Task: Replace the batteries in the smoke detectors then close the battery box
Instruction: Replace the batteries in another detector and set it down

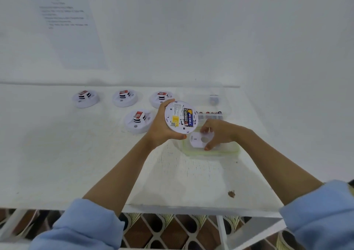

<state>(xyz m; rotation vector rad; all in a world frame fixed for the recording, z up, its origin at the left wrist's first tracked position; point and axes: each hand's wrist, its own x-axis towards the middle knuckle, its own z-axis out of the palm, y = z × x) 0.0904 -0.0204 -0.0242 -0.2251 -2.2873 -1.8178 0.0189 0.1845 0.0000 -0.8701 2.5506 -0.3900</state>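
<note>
My left hand (160, 127) grips a white round smoke detector (177, 118) with its underside facing me; two batteries (188, 117), one black and one blue, sit side by side in its open compartment. My right hand (217, 133) pinches a white round cover plate (199, 139) with a hole in it, just above the clear green-rimmed lid (226, 151) lying on the table. Behind the detector stands the clear battery box (226, 104), open, with a row of batteries (210, 113) inside.
Several other smoke detectors sit face up on the white table: one (85, 98), a second (124, 97), a third (159, 98) and a nearer one (137, 120). A printed sheet (70, 31) hangs on the wall. The table's front edge (172, 208) lies near me.
</note>
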